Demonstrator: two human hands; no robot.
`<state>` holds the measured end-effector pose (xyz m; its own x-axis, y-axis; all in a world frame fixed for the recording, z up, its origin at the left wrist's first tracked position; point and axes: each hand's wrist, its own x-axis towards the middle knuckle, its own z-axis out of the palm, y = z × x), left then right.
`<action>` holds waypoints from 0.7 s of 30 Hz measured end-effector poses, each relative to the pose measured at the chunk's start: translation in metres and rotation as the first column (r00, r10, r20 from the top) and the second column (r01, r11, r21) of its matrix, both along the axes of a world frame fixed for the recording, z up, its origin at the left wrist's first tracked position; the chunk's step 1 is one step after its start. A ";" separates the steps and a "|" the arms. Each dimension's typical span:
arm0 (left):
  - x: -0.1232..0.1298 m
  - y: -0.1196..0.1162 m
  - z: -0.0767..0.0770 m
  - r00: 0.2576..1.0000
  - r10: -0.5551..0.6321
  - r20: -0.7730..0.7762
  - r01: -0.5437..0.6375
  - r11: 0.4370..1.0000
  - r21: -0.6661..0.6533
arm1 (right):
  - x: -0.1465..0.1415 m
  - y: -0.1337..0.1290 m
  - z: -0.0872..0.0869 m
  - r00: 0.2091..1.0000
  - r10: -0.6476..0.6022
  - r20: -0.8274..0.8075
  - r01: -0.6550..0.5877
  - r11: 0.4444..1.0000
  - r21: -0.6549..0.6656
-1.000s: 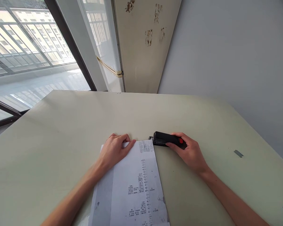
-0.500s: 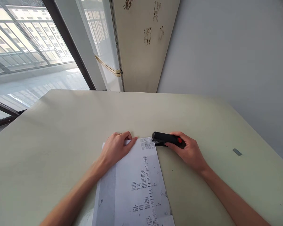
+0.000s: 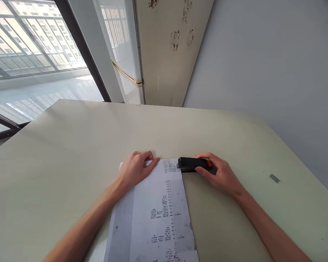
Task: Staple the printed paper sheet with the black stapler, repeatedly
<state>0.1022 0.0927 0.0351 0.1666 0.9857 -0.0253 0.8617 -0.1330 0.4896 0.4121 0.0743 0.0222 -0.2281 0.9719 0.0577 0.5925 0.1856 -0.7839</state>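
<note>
Printed sheets of paper (image 3: 144, 214) lie lengthwise in front of me, their near end cut off by the bottom of the view. My left hand (image 3: 138, 167) is closed at the far edge of the sheets, thumb on top and fingers curled. A black stapler (image 3: 192, 163) with a red patch near its rear sits in my right hand (image 3: 220, 174), gripped between thumb and fingers. The stapler's front end meets the right edge of the sheets near the far corner. Whether paper lies between its jaws I cannot tell.
Everything rests on a pale table (image 3: 71, 145). A small grey strip (image 3: 274, 178) lies to the right. Beyond the table stand a refrigerator (image 3: 166, 72) with stained marks, a grey wall (image 3: 262, 54) on the right and a window (image 3: 38, 54) on the left.
The stapler has tipped slightly, from sloping down to the right to lying nearly level. My left hand keeps its hold on the sheets. The whole view has shifted a little.
</note>
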 end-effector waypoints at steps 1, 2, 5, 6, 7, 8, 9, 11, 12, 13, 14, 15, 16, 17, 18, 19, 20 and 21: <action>-0.001 0.000 -0.002 1.000 -0.003 0.001 0.003 1.000 0.004 | 0.000 0.000 0.002 0.999 -0.009 0.033 0.008 1.000 0.024; -0.001 0.000 -0.004 1.000 -0.009 0.004 0.009 1.000 0.010 | -0.001 0.001 0.004 0.998 -0.023 0.059 0.021 0.999 0.043; -0.002 0.000 -0.007 1.000 -0.023 0.003 0.023 1.000 0.017 | -0.008 0.003 0.014 0.993 -0.066 0.096 0.060 0.996 0.062; -0.003 0.000 -0.008 1.000 -0.026 0.000 0.026 1.000 0.016 | -0.011 0.005 0.017 0.993 -0.067 0.100 0.061 0.996 0.061; -0.003 0.000 -0.008 1.000 -0.031 -0.002 0.031 0.999 0.017 | -0.015 0.006 0.021 0.993 -0.062 0.103 0.056 0.997 0.060; -0.003 0.000 -0.009 0.999 -0.034 -0.004 0.034 0.999 0.021 | -0.019 0.008 0.024 0.993 -0.055 0.107 0.049 0.997 0.060; -0.003 0.000 -0.009 0.999 -0.040 -0.001 0.040 0.999 0.027 | -0.024 0.010 0.027 0.993 -0.048 0.112 0.042 0.997 0.059; -0.003 0.000 -0.010 0.999 -0.051 0.012 0.051 0.998 0.041 | -0.034 0.015 0.032 0.992 -0.041 0.124 0.035 0.998 0.044; -0.003 0.000 -0.011 0.998 -0.057 0.018 0.056 0.997 0.046 | -0.039 0.018 0.034 0.991 -0.039 0.130 0.035 0.999 0.030; -0.003 0.000 -0.012 0.998 -0.060 0.021 0.059 0.997 0.050 | -0.044 0.020 0.036 0.990 -0.034 0.138 0.032 0.999 0.015; -0.003 0.000 -0.012 0.998 -0.061 0.019 0.060 0.997 0.053 | -0.049 0.023 0.038 0.989 -0.025 0.146 0.025 1.000 0.001; -0.003 0.000 -0.013 0.998 -0.062 0.014 0.062 0.996 0.057 | -0.054 0.026 0.039 0.988 -0.013 0.154 0.015 1.000 -0.008; -0.003 0.000 -0.013 0.998 -0.065 0.009 0.064 0.996 0.060 | -0.058 0.029 0.040 0.987 -0.001 0.162 0.002 1.000 -0.010; -0.003 0.000 -0.013 0.998 -0.069 0.006 0.069 0.996 0.064 | -0.062 0.032 0.041 0.985 0.009 0.170 -0.008 1.000 -0.007; -0.003 0.000 -0.013 0.997 -0.076 0.005 0.075 0.995 0.068 | -0.065 0.035 0.040 0.984 0.018 0.180 -0.018 1.000 -0.001; -0.003 0.000 -0.013 0.997 -0.080 0.008 0.079 0.994 0.073 | -0.068 0.038 0.040 0.982 0.020 0.190 -0.021 1.000 0.005; -0.003 -0.001 -0.013 0.996 -0.083 0.012 0.082 0.994 0.076 | -0.069 0.040 0.039 0.979 0.020 0.202 -0.022 1.000 0.006; -0.003 -0.001 -0.013 0.996 -0.082 0.016 0.081 0.994 0.079 | -0.070 0.042 0.037 0.977 0.019 0.212 -0.020 1.000 0.001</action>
